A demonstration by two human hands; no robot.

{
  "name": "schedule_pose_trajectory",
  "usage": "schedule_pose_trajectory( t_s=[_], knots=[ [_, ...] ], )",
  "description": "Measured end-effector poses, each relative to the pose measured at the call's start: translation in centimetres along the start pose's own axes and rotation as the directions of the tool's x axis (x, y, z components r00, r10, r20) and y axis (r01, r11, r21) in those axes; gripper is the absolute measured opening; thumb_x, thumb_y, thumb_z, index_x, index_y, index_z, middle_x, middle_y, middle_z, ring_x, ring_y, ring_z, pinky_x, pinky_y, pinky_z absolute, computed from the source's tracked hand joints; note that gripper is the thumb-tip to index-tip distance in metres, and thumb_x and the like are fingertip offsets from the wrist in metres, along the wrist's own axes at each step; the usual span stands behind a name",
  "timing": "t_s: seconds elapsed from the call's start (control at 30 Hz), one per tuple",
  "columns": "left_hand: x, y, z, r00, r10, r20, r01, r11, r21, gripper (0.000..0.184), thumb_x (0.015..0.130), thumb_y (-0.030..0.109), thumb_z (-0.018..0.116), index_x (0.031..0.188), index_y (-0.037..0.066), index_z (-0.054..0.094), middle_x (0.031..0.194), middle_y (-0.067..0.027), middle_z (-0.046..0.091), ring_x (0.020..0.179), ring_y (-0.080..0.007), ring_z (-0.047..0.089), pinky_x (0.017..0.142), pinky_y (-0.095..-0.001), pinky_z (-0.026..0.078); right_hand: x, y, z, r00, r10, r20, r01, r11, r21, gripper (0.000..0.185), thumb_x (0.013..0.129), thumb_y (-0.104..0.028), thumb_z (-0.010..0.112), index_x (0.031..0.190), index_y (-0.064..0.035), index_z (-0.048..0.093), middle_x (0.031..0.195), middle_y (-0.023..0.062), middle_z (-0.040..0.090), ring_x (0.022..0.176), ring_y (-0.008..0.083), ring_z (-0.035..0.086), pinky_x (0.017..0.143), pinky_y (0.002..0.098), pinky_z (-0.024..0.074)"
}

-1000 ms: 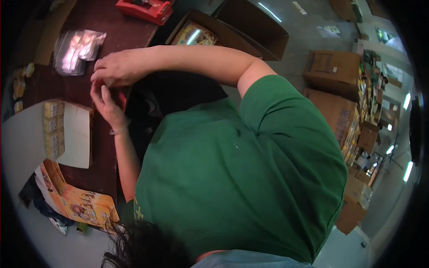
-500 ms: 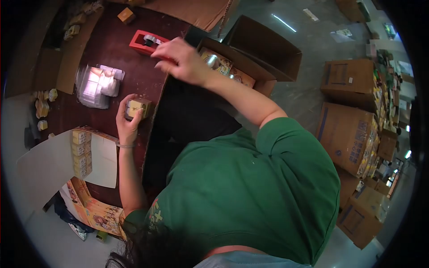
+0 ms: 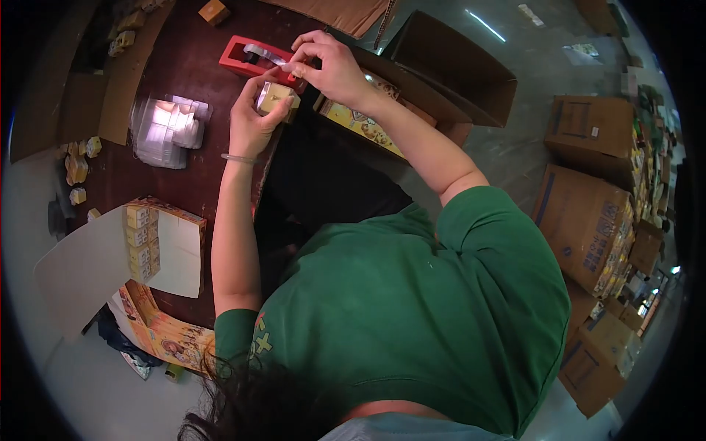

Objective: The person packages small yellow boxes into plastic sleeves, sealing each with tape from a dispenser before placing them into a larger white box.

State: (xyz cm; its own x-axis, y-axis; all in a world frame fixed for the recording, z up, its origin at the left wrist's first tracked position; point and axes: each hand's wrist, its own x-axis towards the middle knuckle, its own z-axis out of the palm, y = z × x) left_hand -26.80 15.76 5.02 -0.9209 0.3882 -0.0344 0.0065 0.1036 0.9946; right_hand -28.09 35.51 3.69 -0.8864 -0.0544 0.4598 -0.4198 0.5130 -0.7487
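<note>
My left hand point(image 3: 250, 126) grips a small pale-yellow box point(image 3: 275, 97) between thumb and fingers, close against the front of a red tape dispenser point(image 3: 237, 65). From the roll, a strip of clear tape point(image 3: 272, 57) runs toward my right hand point(image 3: 332, 72), whose thumb and index finger pinch its end just above the small box. Left of the dispenser lies a stack of clear plastic trays point(image 3: 165, 132). Nearer my left forearm, an open white-lined carton point(image 3: 184, 250) holds several small yellow boxes point(image 3: 140, 239) in a row.
One more small box point(image 3: 214, 12) sits at the table's far edge. Right of the table stand an open brown carton point(image 3: 452, 70) and a yellow printed box point(image 3: 360, 125). Large cartons point(image 3: 585, 220) are stacked on the floor at right. A printed orange box point(image 3: 173, 338) lies at lower left.
My left hand has carried the small box up and right to the dispenser. My right hand has moved slightly right and now pinches tape drawn off the roll.
</note>
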Motion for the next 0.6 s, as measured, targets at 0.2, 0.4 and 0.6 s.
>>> schedule_pose_trajectory(
  t_s=[0.2, 0.4, 0.6],
  knots=[
    [-0.1, 0.0, 0.1, 0.999, 0.032, -0.002, -0.032, 0.999, 0.022, 0.050, 0.084, 0.016, 0.076, 0.127, 0.000, 0.055, 0.106, -0.0068, 0.064, 0.094, -0.0111, 0.061, 0.082, -0.0248, 0.050, -2.1, 1.0, -1.4, 0.773, 0.448, 0.449, -0.626, 0.652, 0.428, 0.016, 0.094, -0.015, 0.064, 0.099, 0.0000, 0.068, 0.083, 0.0003, 0.067, 0.078, 0.0084, 0.061, 0.076, 0.0241, 0.0496],
    [-1.5, -0.4, -1.1, 0.994, 0.073, -0.084, -0.065, 0.993, 0.096, 0.049, 0.085, 0.015, 0.074, 0.129, 0.001, 0.056, 0.112, -0.0066, 0.065, 0.101, -0.0129, 0.060, 0.089, -0.0262, 0.048, -2.6, 2.5, -0.6, 0.847, 0.393, 0.359, -0.523, 0.741, 0.422, 0.012, 0.092, -0.010, 0.064, 0.097, -0.0003, 0.069, 0.082, 0.0022, 0.068, 0.079, 0.0084, 0.063, 0.071, 0.0243, 0.0509],
    [-3.6, -1.0, -5.0, 0.989, 0.041, -0.139, -0.024, 0.992, 0.126, 0.049, 0.088, 0.013, 0.070, 0.132, 0.001, 0.053, 0.120, -0.0070, 0.061, 0.106, -0.0136, 0.058, 0.093, -0.0271, 0.046, -5.8, 3.6, 0.9, 0.728, 0.442, 0.524, -0.668, 0.627, 0.400, 0.011, 0.093, -0.012, 0.063, 0.099, -0.0044, 0.069, 0.082, 0.0000, 0.068, 0.074, 0.0077, 0.062, 0.069, 0.0243, 0.0511]
  ],
)
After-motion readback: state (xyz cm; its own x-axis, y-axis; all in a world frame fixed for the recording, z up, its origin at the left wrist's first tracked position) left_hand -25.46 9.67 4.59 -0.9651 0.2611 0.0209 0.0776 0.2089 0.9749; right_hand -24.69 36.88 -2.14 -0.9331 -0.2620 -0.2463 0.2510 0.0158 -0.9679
